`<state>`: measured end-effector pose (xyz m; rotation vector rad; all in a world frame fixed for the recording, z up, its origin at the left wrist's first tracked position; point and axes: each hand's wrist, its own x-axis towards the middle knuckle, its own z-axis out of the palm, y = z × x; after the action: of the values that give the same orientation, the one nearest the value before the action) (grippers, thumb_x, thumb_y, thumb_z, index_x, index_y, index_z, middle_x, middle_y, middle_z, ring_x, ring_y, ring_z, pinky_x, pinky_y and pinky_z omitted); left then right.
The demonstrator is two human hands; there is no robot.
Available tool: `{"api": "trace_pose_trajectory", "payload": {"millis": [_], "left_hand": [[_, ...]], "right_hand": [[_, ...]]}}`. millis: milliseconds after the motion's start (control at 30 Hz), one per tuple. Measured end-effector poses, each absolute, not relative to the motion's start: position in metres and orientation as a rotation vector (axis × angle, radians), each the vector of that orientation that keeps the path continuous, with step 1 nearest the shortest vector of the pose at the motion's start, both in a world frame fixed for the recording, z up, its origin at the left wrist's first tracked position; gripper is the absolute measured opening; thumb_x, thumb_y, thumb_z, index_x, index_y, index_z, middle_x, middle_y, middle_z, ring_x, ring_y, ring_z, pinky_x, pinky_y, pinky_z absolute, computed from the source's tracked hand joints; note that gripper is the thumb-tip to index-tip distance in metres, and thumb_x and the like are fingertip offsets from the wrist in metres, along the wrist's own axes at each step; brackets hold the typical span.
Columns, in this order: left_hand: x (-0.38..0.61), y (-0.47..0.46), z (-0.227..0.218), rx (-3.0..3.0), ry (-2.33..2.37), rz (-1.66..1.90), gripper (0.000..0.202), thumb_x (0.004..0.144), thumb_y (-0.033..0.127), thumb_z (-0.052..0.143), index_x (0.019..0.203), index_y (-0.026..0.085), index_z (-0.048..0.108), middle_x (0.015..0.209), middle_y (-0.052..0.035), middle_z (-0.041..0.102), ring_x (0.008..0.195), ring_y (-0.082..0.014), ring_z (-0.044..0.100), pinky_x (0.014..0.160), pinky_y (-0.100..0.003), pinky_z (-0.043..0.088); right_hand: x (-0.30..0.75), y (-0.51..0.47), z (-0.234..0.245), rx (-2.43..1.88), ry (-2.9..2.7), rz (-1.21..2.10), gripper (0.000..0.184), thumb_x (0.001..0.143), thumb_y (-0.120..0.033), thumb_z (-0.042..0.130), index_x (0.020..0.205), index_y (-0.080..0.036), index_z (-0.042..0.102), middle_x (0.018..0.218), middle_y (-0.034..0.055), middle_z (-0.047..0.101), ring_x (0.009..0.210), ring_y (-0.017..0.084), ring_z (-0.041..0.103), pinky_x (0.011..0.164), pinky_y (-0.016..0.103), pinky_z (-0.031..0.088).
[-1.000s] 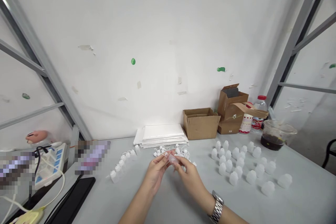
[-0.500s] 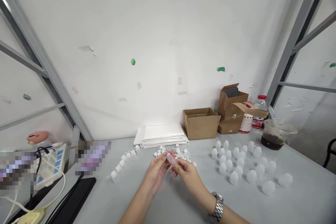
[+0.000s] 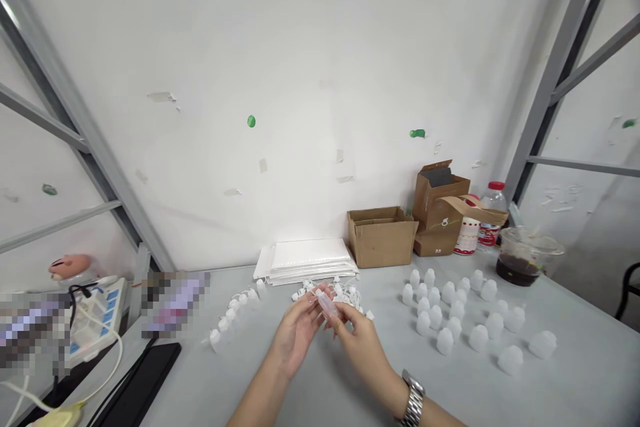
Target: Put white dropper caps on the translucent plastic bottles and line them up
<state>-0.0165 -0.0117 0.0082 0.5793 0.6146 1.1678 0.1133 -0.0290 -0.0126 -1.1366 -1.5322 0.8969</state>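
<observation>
Your left hand (image 3: 299,337) and right hand (image 3: 360,345) pinch the translucent plastic bottle (image 3: 327,307) in a narrow fingertip grip just above the loose white caps (image 3: 305,292) on the table (image 3: 575,387), so hold it firmly without squeezing its thin wall.

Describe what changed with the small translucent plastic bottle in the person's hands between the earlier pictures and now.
The translucent plastic bottle has tilted flatter, its lower end swinging toward the right hand. The left hand keeps its hold too; nothing was taken or let go. The white plastic caps and frosted white plastic bottles stayed as they were.
</observation>
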Motion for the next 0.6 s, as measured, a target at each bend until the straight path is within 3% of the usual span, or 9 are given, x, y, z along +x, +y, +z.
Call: {"api": "trace_pose_trajectory", "payload": {"millis": [267, 433, 600], "left_hand": [[-0.015, -0.013, 0.006, 0.555, 0.628, 1.161, 0.025, 0.076, 0.017, 0.05, 0.096, 0.013, 0.066, 0.1, -0.0099, 0.067, 0.101, -0.0206, 0.055, 0.089, -0.032, 0.039], [-0.015, -0.011, 0.004, 0.537, 0.633, 1.145, 0.026, 0.075, 0.016, 0.05, 0.096, 0.013, 0.065, 0.1, -0.01, 0.067, 0.099, -0.0203, 0.056, 0.087, -0.032, 0.039], [-0.011, -0.012, -0.003, 0.526, 0.596, 1.102, 0.037, 0.072, 0.012, 0.047, 0.106, 0.017, 0.06, 0.096, -0.0072, 0.068, 0.092, -0.0199, 0.059, 0.085, -0.034, 0.038]], "right_hand": [[0.114, -0.029, -0.023, -1.164, -1.668, 0.487, 0.018, 0.079, -0.025, 0.052, 0.093, -0.021, 0.063, 0.074, 0.0034, 0.064, 0.072, 0.019, 0.054, 0.074, 0.032, 0.041], [0.113, -0.029, -0.023, -1.193, -1.68, 0.49, 0.018, 0.081, -0.025, 0.05, 0.092, -0.02, 0.063, 0.076, 0.0043, 0.065, 0.077, 0.02, 0.054, 0.078, 0.033, 0.04], [0.113, -0.03, -0.019, -1.275, -1.608, 0.579, 0.022, 0.082, -0.031, 0.048, 0.093, -0.021, 0.065, 0.074, 0.0043, 0.065, 0.075, 0.02, 0.054, 0.07, 0.029, 0.042]]}}
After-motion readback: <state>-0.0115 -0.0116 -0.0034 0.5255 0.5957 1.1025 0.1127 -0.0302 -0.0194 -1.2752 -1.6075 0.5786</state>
